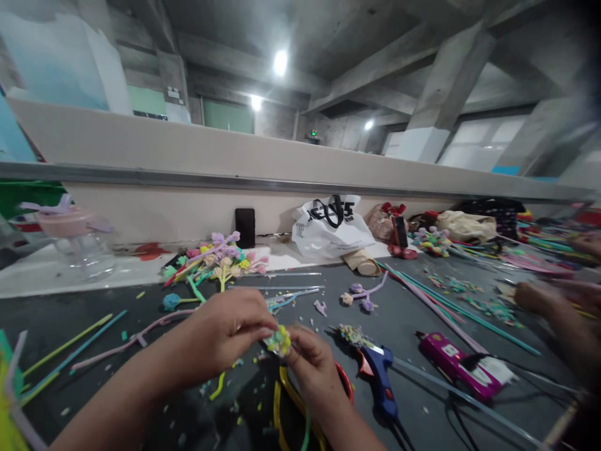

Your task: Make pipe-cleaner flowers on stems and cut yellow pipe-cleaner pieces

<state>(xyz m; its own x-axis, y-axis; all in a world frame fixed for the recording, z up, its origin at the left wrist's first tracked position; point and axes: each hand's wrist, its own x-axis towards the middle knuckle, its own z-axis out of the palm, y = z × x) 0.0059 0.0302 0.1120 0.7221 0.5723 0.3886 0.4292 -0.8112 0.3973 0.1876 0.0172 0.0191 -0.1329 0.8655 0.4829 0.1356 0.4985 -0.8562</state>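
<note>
Between my two hands is a small yellow and pale green flower [280,341], which looks made of fuzzy pipe cleaner. My left hand [241,322] pinches its left edge with thumb and fingertips. My right hand [312,360] is closed on its right side, fingers curled. Below my right hand, yellow strips [278,401] and a red curved piece [345,381] show in part; my hand hides the rest. Right of my hands lies a blue glue gun [381,379], its nozzle covered in colourful scraps.
A purple-pink device [460,366] with a cord lies at right. Bunched pipe-cleaner flowers [220,254], a black phone [245,227] and a white bag [332,225] stand along the back. Another person's hand [539,297] is at far right. Cut scraps litter the dark table.
</note>
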